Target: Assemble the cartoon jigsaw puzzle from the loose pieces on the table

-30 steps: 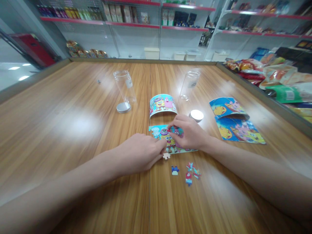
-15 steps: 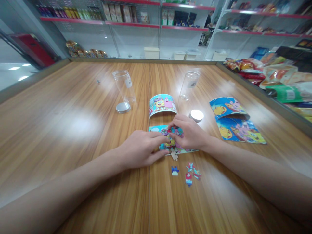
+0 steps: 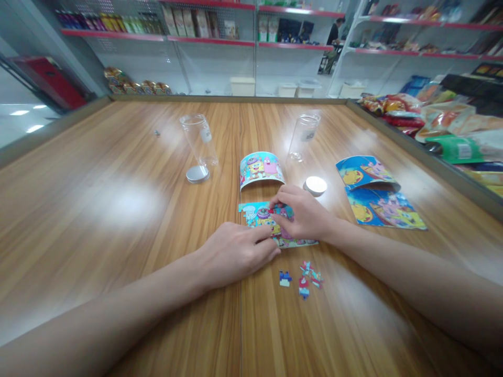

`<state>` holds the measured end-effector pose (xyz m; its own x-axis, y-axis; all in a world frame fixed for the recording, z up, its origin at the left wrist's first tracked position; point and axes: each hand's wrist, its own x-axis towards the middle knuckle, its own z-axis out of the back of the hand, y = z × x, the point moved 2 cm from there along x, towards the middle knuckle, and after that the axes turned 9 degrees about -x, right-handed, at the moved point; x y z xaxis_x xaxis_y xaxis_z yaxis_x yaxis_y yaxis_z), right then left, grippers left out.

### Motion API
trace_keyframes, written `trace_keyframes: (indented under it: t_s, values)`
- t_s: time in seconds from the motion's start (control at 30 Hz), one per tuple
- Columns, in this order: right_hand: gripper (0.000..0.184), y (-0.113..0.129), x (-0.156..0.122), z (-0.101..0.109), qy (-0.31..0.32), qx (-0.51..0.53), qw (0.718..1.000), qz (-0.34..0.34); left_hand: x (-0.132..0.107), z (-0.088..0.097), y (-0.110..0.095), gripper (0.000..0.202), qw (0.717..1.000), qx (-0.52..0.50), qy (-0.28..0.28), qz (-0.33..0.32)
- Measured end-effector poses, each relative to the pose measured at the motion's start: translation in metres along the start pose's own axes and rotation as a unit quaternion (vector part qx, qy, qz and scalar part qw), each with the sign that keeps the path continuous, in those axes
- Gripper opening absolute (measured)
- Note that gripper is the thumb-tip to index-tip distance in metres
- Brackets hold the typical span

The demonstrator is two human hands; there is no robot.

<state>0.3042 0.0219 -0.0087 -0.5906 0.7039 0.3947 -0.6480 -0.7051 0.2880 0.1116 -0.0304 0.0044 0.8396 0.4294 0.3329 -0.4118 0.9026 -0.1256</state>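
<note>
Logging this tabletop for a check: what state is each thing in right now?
Puzzle, flat, partly covered.
Left hand, palm down at the puzzle's edge, grip hidden.
Right hand, curled over the puzzle, grip unclear.
Loose pieces, scattered, apart from the puzzle.
Left jar, upright, open.
Left lid, off, lying beside its jar.
Right jar, upright, open.
Right lid, off, lying flat.
Card, curled, standing on edge.
Blue sheet, lying flat.

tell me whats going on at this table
A person is working on a small cartoon jigsaw puzzle on the wooden table. The left hand touches its near edge and the right hand rests on top of it. A few loose pieces lie just in front, and a curled picture and two clear tubes stand behind.
</note>
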Motion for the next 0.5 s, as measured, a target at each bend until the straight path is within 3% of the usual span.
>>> trace_keyframes:
  t_s: [0.17,0.37,0.5]
  values:
    - [0.015,0.0,0.0,0.0,0.01,-0.003,1.0,-0.002,-0.001,-0.003,0.009,0.032,0.996,-0.046,-0.005,0.08]
    - [0.019,0.001,0.001,0.002,0.012,0.0,1.0,0.008,-0.004,-0.001,0.032,0.032,0.971,-0.108,-0.046,0.208]
    - [0.02,0.001,0.001,0.002,0.008,0.005,1.0,0.022,-0.004,0.001,0.041,0.029,0.968,-0.109,-0.048,0.221]
